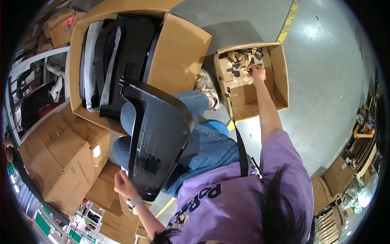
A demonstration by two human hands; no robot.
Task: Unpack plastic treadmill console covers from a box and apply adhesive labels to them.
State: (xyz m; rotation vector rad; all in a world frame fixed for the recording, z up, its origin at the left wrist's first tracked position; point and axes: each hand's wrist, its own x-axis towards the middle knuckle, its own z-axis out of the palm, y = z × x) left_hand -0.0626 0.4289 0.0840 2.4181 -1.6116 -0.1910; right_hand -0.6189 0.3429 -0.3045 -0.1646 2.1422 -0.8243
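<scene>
**While one hand steadies the panel, the other is down in the scrap box**

As the seated person leans forward, the left hand (124,186) at 8 o'clock is closed on the lower edge of a black panel (156,138) that lies tilted across the lap at the centre. The right hand (257,73) is stretched out to 1 o'clock, fingers curled down among the small pieces (239,61) (tan and dark, heaped at the far end) inside an open small box (280,69) on the floor (325,81). I cannot tell whether it has already pinched a piece.

By my reading the work is at an early stage for this panel: a piece is only being fetched, and none shows on the panel's visible face. More panels (122,49) stand in the large carton (178,53) at 11 o'clock.

The left fingers are hidden behind the panel, the pieces are too small to identify, and the closed cartons (61,158) at 8 o'clock bend away at the rim
</scene>
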